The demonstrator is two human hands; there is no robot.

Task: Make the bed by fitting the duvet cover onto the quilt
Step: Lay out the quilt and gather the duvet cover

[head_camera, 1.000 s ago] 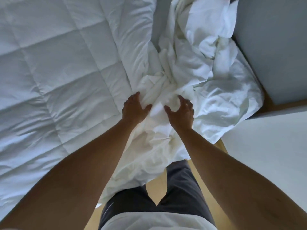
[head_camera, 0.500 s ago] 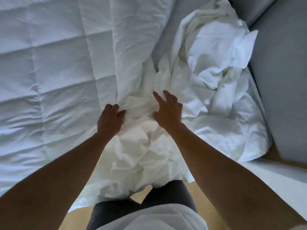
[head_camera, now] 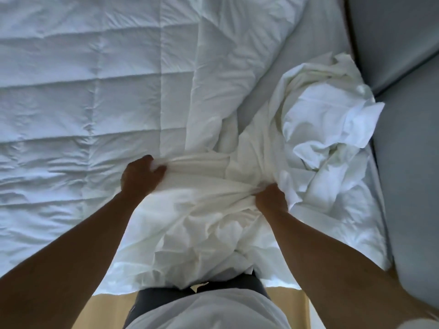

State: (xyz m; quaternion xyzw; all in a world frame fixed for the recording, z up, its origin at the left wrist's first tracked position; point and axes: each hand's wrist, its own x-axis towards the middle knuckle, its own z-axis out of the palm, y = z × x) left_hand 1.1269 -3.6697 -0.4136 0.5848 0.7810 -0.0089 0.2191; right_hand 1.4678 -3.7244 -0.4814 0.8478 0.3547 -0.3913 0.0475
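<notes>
White duvet cover [head_camera: 308,138] lies bunched at the bed's right edge beside the quilt [head_camera: 95,91]; left hand [head_camera: 140,178] and right hand [head_camera: 270,198] each clench its taut fabric.

No readable text, label or number anywhere in view.

The quilt [head_camera: 83,103] is white padded cloth, stitched into squares, matt and softly puckered. The duvet cover [head_camera: 308,129] is thin white woven cloth, matt and heavily creased. The sheet [head_camera: 316,43] under them is smooth pale grey cloth. The floor [head_camera: 109,309] looks like smooth, light wood.
</notes>
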